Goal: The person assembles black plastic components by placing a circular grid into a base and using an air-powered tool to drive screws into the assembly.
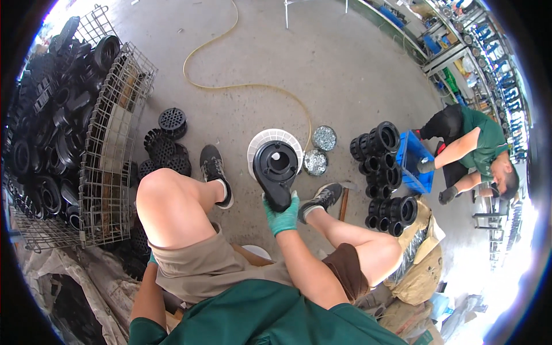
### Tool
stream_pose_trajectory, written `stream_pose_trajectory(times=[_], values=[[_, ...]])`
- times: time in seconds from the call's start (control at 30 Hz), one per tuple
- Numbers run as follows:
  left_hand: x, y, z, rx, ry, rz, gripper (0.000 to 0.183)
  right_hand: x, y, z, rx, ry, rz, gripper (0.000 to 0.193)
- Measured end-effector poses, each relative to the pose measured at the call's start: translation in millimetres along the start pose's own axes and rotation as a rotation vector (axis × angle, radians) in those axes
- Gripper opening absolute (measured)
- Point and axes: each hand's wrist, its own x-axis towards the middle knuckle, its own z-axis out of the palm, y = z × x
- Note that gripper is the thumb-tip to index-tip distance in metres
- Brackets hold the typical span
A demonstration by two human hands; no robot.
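Note:
My right hand [283,217], in a green glove, is closed around the narrow spout end of a black pump casing [276,190]. The casing's round, open body lies over a white round stand with a ribbed rim [253,148], between my feet. My left hand [152,259] reaches down beside my left knee. Only a sliver of its green glove shows, and its fingers are hidden. Nearest to it are black perforated strainers [139,237], partly behind my leg. Two round tins of small metal parts, a far tin [324,138] and a near tin [315,163], stand right of the stand.
A wire cage [106,161] heaped with black parts stands left. More strainers [172,121] are piled by my left foot. A hammer [344,202] lies by my right shoe. Stacked black rings [379,164], a blue crate [407,155] and a crouching co-worker [486,135] are right. A hose [230,86] crosses the floor.

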Motion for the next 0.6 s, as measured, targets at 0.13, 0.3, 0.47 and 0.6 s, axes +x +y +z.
stream_pose_trajectory(times=[0.13, 0.3, 0.47, 0.6], values=[[5, -11, 8, 0.115, 0.031, 0.007, 0.030, 5, 0, -1, -0.078, 0.002, 0.071, 0.061], [10, -22, 16, 0.194, 0.050, 0.012, 0.030, 16, -13, -10, -0.184, -0.108, 0.147, 0.068], [8, -47, 4, 0.272, 0.093, 0.050, 0.030, 16, -8, -3, -0.291, -0.080, 0.252, 0.067], [10, -87, -18, 0.518, 0.115, 0.176, 0.029, 22, -20, -14, -0.348, -0.143, 0.296, 0.062]])
